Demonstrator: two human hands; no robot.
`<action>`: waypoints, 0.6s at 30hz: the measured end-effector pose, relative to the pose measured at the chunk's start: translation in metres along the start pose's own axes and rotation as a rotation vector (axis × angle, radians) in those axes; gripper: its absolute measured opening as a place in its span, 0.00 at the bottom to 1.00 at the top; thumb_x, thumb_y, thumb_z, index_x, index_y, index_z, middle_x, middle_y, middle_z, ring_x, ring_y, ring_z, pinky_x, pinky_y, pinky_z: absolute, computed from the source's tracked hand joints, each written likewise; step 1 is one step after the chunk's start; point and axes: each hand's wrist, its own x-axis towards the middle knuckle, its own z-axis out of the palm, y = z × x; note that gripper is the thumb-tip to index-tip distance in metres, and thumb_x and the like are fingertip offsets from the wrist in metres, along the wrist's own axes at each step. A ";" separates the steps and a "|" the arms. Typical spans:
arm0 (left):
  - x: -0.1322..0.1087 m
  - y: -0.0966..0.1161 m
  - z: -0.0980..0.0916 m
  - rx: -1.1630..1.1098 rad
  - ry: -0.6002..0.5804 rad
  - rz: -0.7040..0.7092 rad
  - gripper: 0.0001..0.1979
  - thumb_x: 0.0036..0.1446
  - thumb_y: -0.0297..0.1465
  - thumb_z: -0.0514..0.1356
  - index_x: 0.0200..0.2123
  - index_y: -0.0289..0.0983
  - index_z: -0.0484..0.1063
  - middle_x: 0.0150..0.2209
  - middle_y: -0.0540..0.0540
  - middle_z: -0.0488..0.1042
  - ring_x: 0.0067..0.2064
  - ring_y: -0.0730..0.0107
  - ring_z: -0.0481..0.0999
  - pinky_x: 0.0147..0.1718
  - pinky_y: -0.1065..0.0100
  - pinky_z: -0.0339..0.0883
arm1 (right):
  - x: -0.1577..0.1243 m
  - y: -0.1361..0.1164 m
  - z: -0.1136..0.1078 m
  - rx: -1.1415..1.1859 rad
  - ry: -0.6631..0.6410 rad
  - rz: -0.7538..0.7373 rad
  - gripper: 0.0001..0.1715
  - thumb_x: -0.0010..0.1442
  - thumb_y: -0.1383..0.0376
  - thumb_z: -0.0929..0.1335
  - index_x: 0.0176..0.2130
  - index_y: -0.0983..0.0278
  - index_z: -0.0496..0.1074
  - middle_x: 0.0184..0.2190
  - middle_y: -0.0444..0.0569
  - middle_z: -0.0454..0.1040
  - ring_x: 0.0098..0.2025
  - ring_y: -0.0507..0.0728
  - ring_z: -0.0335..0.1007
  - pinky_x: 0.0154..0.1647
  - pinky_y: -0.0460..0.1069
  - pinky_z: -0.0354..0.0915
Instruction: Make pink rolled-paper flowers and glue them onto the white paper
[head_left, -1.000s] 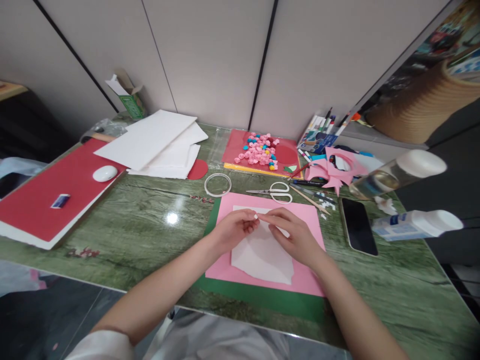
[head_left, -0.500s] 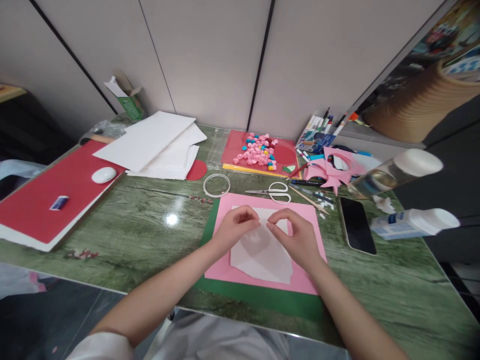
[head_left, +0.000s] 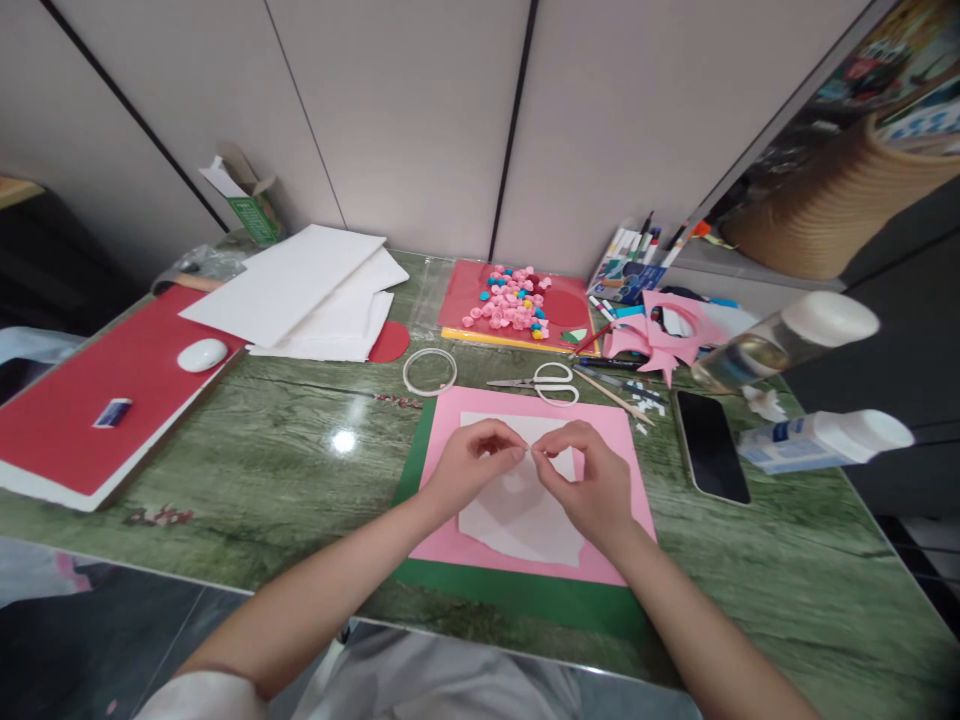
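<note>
Both hands meet just above a torn white sheet of paper (head_left: 517,510). My left hand (head_left: 480,462) has thumb and forefinger pinched, its tips almost touching those of my right hand (head_left: 589,475), which pinches too. Whatever sits between the fingertips is too small to make out. Under the white sheet lies pink paper (head_left: 439,535), on top of a green sheet (head_left: 517,597). Scissors with white handles (head_left: 553,383) rest beyond the pink paper's far edge, beside a ring of white tape or wire (head_left: 430,372).
Pink, blue and yellow bits (head_left: 517,300) are heaped on a red packet at the back. Rightward are cut pink paper (head_left: 652,340), a phone (head_left: 711,445) and two bottles (head_left: 832,440). Leftward are white sheets (head_left: 292,290), a red board (head_left: 67,410) and a white mouse (head_left: 202,355).
My fingertips have come closer together, the left hand shifting slightly right. The whole view has moved a little. The papers lie as before.
</note>
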 end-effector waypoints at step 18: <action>0.098 -0.015 -0.059 1.007 0.197 0.253 0.13 0.49 0.22 0.52 0.37 0.35 0.72 0.35 0.44 0.71 0.38 0.67 0.70 0.40 0.68 0.63 | 0.009 0.016 -0.018 -0.412 0.134 -0.261 0.09 0.52 0.70 0.67 0.34 0.59 0.66 0.30 0.44 0.77 0.31 0.53 0.71 0.41 0.54 0.59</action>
